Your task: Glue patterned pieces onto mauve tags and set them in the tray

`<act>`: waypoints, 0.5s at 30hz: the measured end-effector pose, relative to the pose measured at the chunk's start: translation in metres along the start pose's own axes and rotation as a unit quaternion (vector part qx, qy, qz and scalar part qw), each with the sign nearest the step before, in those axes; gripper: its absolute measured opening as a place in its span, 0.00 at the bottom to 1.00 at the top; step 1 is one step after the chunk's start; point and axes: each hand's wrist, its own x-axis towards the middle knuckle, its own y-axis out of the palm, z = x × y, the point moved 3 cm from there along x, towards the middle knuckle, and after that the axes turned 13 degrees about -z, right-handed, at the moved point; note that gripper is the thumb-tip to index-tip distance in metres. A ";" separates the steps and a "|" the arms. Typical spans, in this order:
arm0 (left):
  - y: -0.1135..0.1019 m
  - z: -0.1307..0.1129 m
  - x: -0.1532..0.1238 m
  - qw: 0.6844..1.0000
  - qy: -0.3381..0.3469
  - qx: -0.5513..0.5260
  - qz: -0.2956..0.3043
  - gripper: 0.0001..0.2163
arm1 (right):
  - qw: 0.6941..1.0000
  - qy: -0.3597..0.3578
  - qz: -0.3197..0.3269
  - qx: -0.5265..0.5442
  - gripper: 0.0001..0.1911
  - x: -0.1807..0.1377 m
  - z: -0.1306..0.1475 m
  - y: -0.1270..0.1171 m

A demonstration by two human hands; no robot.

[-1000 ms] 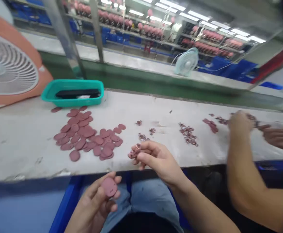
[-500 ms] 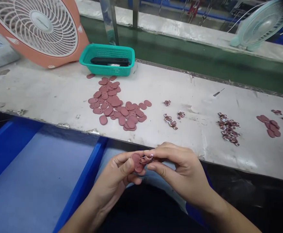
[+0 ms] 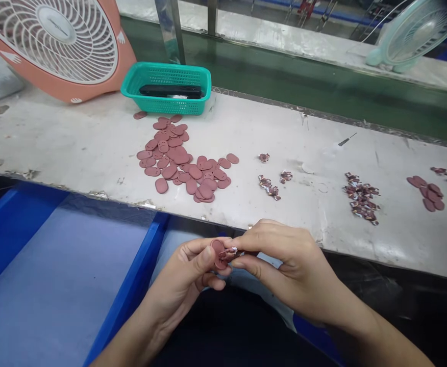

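My left hand pinches a reddish-brown oval disc between thumb and fingers, in front of the table edge. Against the disc's face sits a small painted figurine in brown and white. My right hand is closed on the figurine with thumb and index finger, so part of it is hidden. Many loose oval discs lie in a heap beyond my left hand. Several small figurines lie on the table past my right hand, and a denser pile of figurines is farther right.
A green basket holding a dark object stands behind the discs, beside an orange fan. A thin screwdriver-like tool lies toward the back. More discs are at the right. A blue bin edge is below the table.
The figurine and disc have turned slightly between my fingers, and my right hand has shifted a little. The view has moved slightly; the things on the table lie as before.
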 end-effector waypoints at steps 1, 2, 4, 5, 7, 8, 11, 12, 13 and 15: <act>0.000 0.000 0.000 1.000 -0.002 0.000 0.001 0.15 | 1.000 -0.006 0.007 -0.005 0.15 0.001 0.001 0.000; 0.000 0.000 0.000 1.000 -0.004 -0.001 0.004 0.15 | 1.000 -0.011 0.013 -0.007 0.15 0.002 0.003 -0.001; 0.000 0.001 0.000 1.000 -0.009 -0.001 0.007 0.15 | 1.000 -0.016 0.025 -0.010 0.15 0.004 0.005 -0.001; 0.000 0.001 0.000 1.000 -0.011 -0.002 0.007 0.15 | 0.999 -0.017 0.029 -0.011 0.16 0.005 0.005 -0.001; 0.000 0.002 0.000 1.000 -0.017 -0.005 0.007 0.15 | 0.999 -0.018 0.033 -0.012 0.16 0.006 0.006 -0.001; -0.001 0.003 0.000 1.000 -0.020 -0.007 0.008 0.15 | 0.999 -0.019 0.034 -0.013 0.16 0.007 0.007 -0.001; -0.001 0.003 0.000 0.999 -0.025 -0.018 0.013 0.14 | 0.999 -0.018 0.034 -0.014 0.14 0.007 0.007 0.000; 0.000 0.003 0.000 0.999 -0.025 -0.022 0.016 0.14 | 0.999 -0.018 0.034 -0.016 0.14 0.007 0.007 0.000; 0.000 0.004 0.000 0.999 -0.024 -0.025 0.018 0.14 | 0.999 -0.018 0.035 -0.018 0.13 0.007 0.007 0.000; 0.000 0.004 0.000 0.999 -0.025 -0.029 0.023 0.14 | 0.999 -0.015 0.038 -0.019 0.14 0.007 0.007 0.000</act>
